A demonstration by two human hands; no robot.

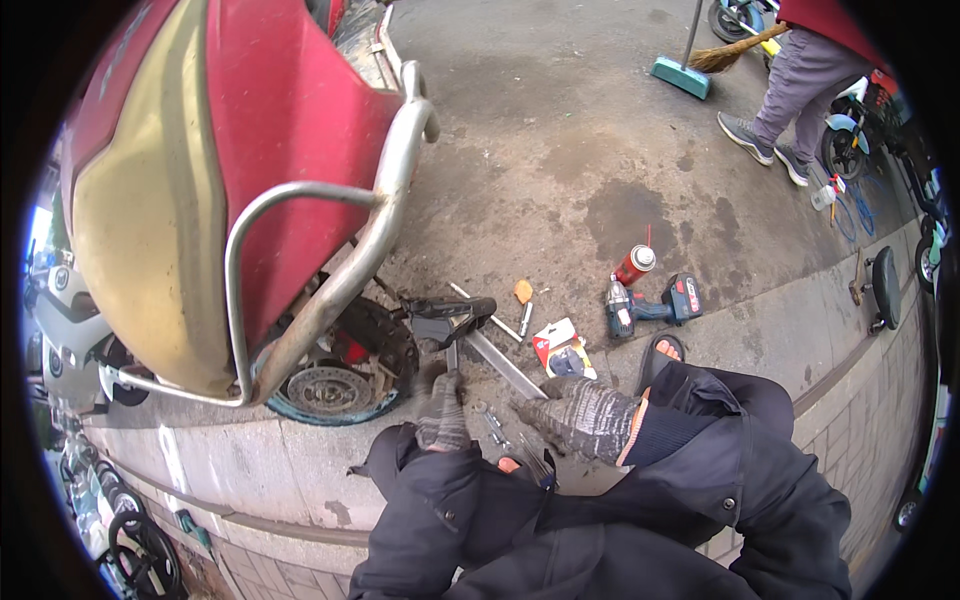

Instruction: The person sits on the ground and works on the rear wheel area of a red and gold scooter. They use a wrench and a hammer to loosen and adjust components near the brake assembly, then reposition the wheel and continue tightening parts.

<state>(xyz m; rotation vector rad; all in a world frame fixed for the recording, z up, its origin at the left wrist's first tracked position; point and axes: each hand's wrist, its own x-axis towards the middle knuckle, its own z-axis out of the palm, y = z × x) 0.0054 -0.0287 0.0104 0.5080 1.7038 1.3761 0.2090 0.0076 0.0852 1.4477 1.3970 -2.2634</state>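
Both my hands wear grey knit gloves. My right hand (pixel 590 415) is closed at the near end of a flat silver metal bar (pixel 508 367), which slants up and left toward a black part (pixel 450 318) beside the wheel. My left hand (pixel 442 412) is closed just below that black part, around something mostly hidden; a short metal piece shows above its fingers. Left of it is the wheel (pixel 335 390) with its brake disc, under a red and gold vehicle body (pixel 290 110). Several small metal tools (pixel 495 428) lie on the ground between my hands.
Beyond my right hand lie an opened card package (pixel 562 350), a cordless impact wrench (pixel 650 308) and a red spray can (pixel 636 264). A bent steel guard bar (pixel 335 290) juts out at left. A person (pixel 805 85) stands far right near a broom (pixel 683 76).
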